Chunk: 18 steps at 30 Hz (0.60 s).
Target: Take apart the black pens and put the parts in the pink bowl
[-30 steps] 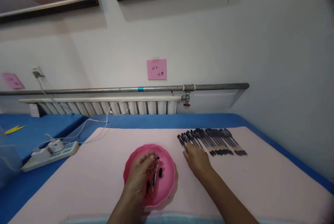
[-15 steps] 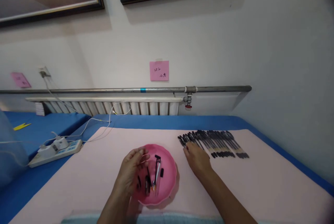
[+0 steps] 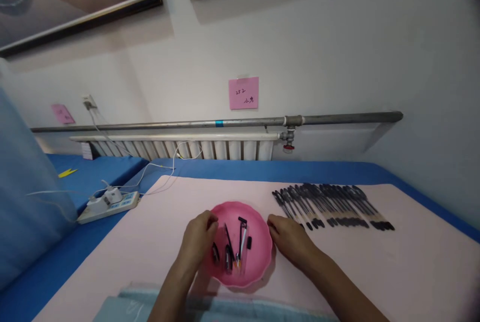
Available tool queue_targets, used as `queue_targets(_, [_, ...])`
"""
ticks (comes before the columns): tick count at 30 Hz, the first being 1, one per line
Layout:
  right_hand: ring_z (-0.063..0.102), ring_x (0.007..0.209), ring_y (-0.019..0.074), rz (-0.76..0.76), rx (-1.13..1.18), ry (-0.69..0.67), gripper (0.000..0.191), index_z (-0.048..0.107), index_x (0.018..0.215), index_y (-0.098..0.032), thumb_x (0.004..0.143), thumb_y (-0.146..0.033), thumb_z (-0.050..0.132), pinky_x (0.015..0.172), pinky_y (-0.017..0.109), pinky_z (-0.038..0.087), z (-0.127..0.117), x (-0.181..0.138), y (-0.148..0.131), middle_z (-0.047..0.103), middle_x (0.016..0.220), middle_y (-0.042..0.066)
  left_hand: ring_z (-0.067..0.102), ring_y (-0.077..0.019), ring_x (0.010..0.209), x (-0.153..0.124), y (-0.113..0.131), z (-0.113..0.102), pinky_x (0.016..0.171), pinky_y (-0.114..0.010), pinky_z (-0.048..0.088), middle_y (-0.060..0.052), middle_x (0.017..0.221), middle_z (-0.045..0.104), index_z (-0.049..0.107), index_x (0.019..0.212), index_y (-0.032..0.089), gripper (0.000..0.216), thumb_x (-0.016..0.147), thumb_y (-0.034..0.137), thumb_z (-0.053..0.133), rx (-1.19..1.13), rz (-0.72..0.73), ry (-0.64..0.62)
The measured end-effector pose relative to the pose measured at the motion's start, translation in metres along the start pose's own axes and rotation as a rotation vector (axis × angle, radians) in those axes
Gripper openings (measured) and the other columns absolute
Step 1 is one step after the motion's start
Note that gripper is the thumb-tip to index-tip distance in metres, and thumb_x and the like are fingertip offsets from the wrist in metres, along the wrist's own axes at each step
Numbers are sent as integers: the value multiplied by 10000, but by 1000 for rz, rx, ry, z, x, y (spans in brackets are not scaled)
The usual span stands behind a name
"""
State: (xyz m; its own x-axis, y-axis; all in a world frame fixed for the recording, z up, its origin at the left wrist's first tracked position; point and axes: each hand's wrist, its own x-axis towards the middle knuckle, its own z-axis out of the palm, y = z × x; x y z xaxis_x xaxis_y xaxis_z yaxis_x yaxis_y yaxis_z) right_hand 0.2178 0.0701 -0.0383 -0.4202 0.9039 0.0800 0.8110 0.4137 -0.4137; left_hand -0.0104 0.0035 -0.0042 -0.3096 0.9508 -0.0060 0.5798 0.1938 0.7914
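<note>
A pink scalloped dish [image 3: 258,254] sits on the pale pink mat [image 3: 375,272] in front of me. Loose pen parts [image 3: 234,249] lie inside it: black caps, a clear barrel and thin refills. My left hand [image 3: 198,242] grips the dish's left rim with curled fingers. Against the right rim rests my right hand [image 3: 290,239], its fingers curled at the edge. A row of several assembled black pens [image 3: 330,206] lies side by side on the mat to the right of the dish.
A white power strip [image 3: 108,204] with plugs and cables lies on the blue table cover at the left. A radiator [image 3: 180,148] and a metal pipe run along the wall behind. A pink note [image 3: 243,93] hangs on the wall. Blue translucent material fills the far left.
My left hand came out of the dish and took its left rim. My right hand left the pen row and moved to the dish's right rim. The view shifted left.
</note>
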Motion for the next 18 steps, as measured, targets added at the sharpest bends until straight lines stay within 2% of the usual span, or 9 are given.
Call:
queue_targets(5, [559,673,153,6,8,-16,206,536,683,-193,845,-165,411,552,239,260,1,2,4,642,729,29,579,-173,680,-6,5,13,630,-265,363,-29,689,652,634,687,181,149,705,110,504,277,23,-109])
queue_targets(9, [553,666,154,18,31,-20,199,536,682,-191,842,-168,420,548,241,255,1,2,4,639,721,28,611,-246,818,-5,5,27,711,-314,392,-131,841,672,652,716,139,125,714,126,528,391,-24,-74])
queue_targets(12, [547,660,152,25,61,-18,196,538,678,-190,836,-164,424,548,242,256,0,0,2,631,711,25,614,-304,868,-4,6,38,742,-361,404,-203,885,661,645,671,127,110,714,161,550,376,-58,-17])
queue_targets(15, [536,653,153,29,110,-1,195,533,664,-192,824,-154,428,554,244,263,-1,-1,2,621,694,18,620,-331,804,-3,6,41,711,-380,406,-195,743,654,576,514,166,155,668,176,595,280,-69,38])
queue_targets(18, [515,626,152,60,177,33,192,521,635,-193,803,-151,439,562,251,278,-5,0,0,599,653,10,603,-272,670,0,6,33,642,-332,400,-91,532,583,483,420,206,248,615,180,634,130,-69,79])
